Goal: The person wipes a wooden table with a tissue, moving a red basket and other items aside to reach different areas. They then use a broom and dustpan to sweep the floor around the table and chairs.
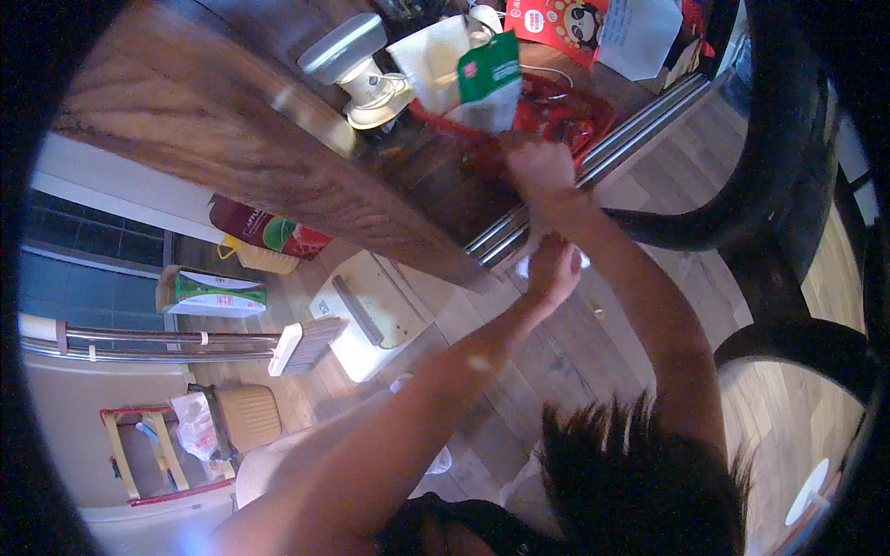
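My right hand (541, 165) is closed at the near rim of a red plastic bag (591, 121), on a dark wooden surface edged with metal rails; blur hides its fingertips. A green and white packet (490, 83) stands up just beyond that hand. Lower down, my left hand (553, 272) is curled near the right forearm, over the floor by the rail ends. Something white (580, 259) shows beside its fingers; whether the hand holds it is unclear. A white paper-like sheet or bag (438, 59) lies left of the packet.
A white appliance (365, 87) and red panda-print packaging (556, 24) are at the top. A wooden panel (278, 146) crosses the upper left. On the left are a broom (302, 347), a white bin (375, 313) and a milk carton (219, 293); a black chair (772, 271) is right.
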### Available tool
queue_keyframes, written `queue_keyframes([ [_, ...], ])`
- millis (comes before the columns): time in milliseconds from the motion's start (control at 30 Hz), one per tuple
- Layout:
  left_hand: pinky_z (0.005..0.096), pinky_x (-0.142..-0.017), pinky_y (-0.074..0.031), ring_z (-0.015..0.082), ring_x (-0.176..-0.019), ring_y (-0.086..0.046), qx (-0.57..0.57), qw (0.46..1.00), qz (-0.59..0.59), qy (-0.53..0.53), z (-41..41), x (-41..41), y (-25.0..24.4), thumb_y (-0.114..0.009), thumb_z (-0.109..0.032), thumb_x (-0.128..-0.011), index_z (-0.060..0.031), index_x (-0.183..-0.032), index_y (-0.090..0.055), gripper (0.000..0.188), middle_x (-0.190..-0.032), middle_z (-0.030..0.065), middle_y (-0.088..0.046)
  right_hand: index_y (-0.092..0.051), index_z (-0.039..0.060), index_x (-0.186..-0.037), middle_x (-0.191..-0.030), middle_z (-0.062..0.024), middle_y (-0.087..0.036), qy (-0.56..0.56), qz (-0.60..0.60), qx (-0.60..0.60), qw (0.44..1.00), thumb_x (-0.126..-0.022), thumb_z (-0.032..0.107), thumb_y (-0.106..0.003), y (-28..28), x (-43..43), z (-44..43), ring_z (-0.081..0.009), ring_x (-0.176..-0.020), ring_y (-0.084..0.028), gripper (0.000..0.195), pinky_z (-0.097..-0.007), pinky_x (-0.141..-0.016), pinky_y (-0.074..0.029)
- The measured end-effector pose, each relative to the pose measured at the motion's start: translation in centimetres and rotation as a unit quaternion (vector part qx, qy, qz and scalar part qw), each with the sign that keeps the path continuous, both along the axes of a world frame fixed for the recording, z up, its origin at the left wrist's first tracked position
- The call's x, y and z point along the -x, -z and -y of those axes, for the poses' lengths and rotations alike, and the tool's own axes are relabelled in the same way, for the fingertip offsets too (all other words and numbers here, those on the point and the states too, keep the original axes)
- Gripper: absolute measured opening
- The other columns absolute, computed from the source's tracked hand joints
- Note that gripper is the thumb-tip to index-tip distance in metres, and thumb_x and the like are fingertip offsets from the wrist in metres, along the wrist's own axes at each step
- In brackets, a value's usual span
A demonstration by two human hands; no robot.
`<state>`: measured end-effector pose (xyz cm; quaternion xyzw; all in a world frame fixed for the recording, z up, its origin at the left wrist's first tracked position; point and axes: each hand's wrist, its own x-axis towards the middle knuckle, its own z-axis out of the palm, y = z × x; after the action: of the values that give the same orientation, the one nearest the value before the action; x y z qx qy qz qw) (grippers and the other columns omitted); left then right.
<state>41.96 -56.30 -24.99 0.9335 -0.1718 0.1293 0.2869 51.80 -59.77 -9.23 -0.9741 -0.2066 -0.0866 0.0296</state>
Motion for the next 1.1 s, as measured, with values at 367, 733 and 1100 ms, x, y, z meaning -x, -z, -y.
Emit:
queue_keyframes([
  [367,0.0345,-0.089,-0.042,0.0205,-0.100,-0.052,0.279,0.931,-0.177,0.157,2.9,3.0,1.1,-0.067,-0.021,-0.081,-0.0080,-0.113,-0.053,0.037,-0.105,0.0067,-0.057,-0.053,0.0036,-0.113,-0.104,-0.0192,-0.063,-0.192,-0.069,-0.265,0.943,-0.085,0.015,-0.053,1.6,-1.9,-10.6,-0.0355,-0.094,-0.064,0.030,-0.0496,-0.075,-0.052],
  [733,0.0333,-0.090,-0.042,0.0217,-0.103,-0.055,0.257,0.955,-0.070,0.133,2.5,2.9,1.0,-0.067,-0.026,-0.084,-0.0095,-0.117,-0.053,0.039,-0.110,0.0050,-0.058,-0.055,0.0094,-0.118,-0.120,-0.0108,-0.056,-0.266,0.133,-0.133,0.945,-0.080,0.018,-0.059,6.1,1.8,-5.4,-0.0316,-0.117,-0.051,0.039,-0.0566,-0.103,-0.029],
  [1100,0.0354,-0.096,-0.042,0.0244,-0.115,-0.048,0.613,0.767,-0.182,0.039,0.8,-8.0,-6.0,-0.055,-0.031,-0.092,-0.0057,-0.129,-0.040,0.048,-0.130,0.0109,-0.042,-0.058,0.0005,-0.103,-0.096,-0.0171,-0.060,0.127,0.102,-0.576,0.801,-0.086,0.009,-0.057,7.3,2.7,9.3,-0.0341,-0.092,-0.058,0.019,-0.0431,-0.084,-0.046],
])
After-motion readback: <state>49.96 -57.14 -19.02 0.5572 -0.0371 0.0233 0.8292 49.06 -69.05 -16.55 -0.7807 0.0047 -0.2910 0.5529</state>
